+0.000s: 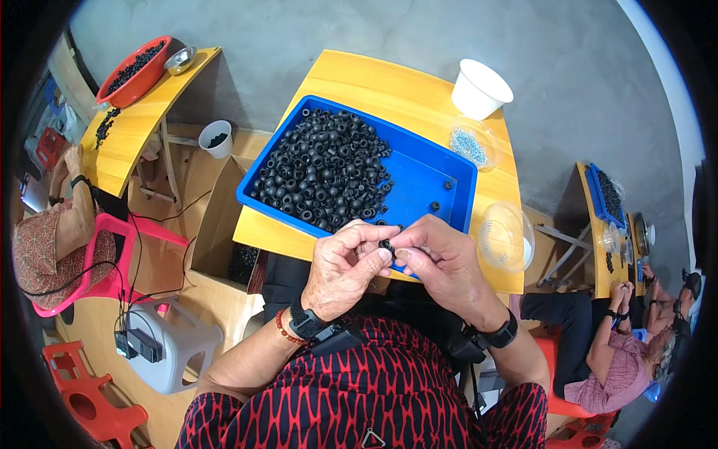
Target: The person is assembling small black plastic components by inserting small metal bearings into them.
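— Hands first: what are they doing?

— Both meet just over the near edge of the table (359, 82). The left hand (345, 268) and the right hand (441, 263) are brought together, fingertips pinched from either side on one small black ring (387, 245). My guess is that it sits between the thumbs and forefingers so both can work it at once, close under the eyes.

— Where does the ring come from?

— Most likely from the blue tray (430, 168) just beyond the knuckles. It lies slantwise on the table, its near corner almost touching the hands. The heap of black rings (321, 168) fills the tray's left half, while the right half is mostly bare blue with only a few strays, perhaps kept open for picking singles out.

— And around the tray?

— Toward the right edge of the table stands a clear bowl (505, 236), near the right hand, so a short reach would do. Farther back is a second clear dish with small pale blue bits (471, 144), and at the far right corner a white cup (480, 89).

— Anything off the table?

— An open cardboard box (217, 217) on the floor by the left edge. Other people sit at similar tables to either side.
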Action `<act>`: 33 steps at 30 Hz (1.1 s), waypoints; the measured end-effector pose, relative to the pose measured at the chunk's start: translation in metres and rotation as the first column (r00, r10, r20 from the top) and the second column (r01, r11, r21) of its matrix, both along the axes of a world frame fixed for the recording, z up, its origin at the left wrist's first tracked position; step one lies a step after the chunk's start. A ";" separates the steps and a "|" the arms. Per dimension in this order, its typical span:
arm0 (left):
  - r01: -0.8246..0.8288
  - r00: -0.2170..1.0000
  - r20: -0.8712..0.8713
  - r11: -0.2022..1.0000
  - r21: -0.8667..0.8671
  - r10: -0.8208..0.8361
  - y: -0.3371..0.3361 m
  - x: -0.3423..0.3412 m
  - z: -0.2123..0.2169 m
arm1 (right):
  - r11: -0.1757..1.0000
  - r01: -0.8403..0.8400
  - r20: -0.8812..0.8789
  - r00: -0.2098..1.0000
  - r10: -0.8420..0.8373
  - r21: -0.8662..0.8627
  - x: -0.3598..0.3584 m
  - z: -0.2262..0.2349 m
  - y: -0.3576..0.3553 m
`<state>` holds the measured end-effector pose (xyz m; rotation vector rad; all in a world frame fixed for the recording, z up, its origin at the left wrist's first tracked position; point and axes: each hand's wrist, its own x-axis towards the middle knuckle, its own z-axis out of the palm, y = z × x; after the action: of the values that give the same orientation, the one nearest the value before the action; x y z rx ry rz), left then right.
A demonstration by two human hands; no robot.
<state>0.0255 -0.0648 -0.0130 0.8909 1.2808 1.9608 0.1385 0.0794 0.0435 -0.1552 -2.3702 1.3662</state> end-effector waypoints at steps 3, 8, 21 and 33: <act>-0.021 0.995 0.096 0.998 -0.054 0.026 0.000 0.004 0.005 | 0.996 -0.008 -0.028 1.000 0.011 0.092 0.000 0.001 0.001; -0.013 0.993 0.120 0.999 -0.047 0.018 0.001 0.003 0.002 | 0.999 0.028 -0.005 1.000 -0.028 0.045 0.002 0.007 0.003; 0.098 0.941 0.326 0.995 0.004 -0.094 -0.001 0.000 -0.003 | 0.926 -0.054 -0.016 0.998 0.065 0.374 0.003 0.020 -0.005; 0.026 0.970 0.243 1.000 -0.012 -0.023 -0.001 -0.009 -0.003 | 0.893 -0.070 -0.012 0.996 0.085 0.444 0.001 0.011 0.001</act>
<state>0.0168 -0.0655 -0.0162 0.6321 1.1352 1.9687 0.1393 0.0804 0.0541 0.0913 -2.6129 0.8144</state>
